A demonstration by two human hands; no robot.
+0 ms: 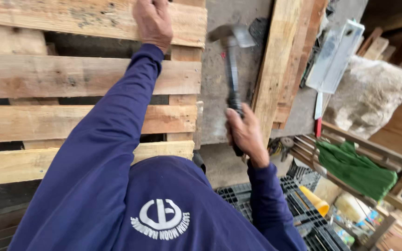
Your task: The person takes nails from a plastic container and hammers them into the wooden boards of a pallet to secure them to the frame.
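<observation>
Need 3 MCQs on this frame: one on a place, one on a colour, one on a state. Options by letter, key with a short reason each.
1. Where is the left hand?
A. on the top slat of the wooden pallet
B. on the green cloth
C. on the black plastic crate

2. What colour is the cloth draped over the rack at right?
A. red
B. green
C. white

3. What is the state of the right hand?
A. open and empty
B. flat on the wall
C. closed around the handle of a hammer

Key:
1 A: the left hand rests on the uppermost board of the pallet.
2 B: the cloth is plainly green.
3 C: the fingers wrap the dark handle, with the metal head raised above the hand, beside the pallet.
</observation>
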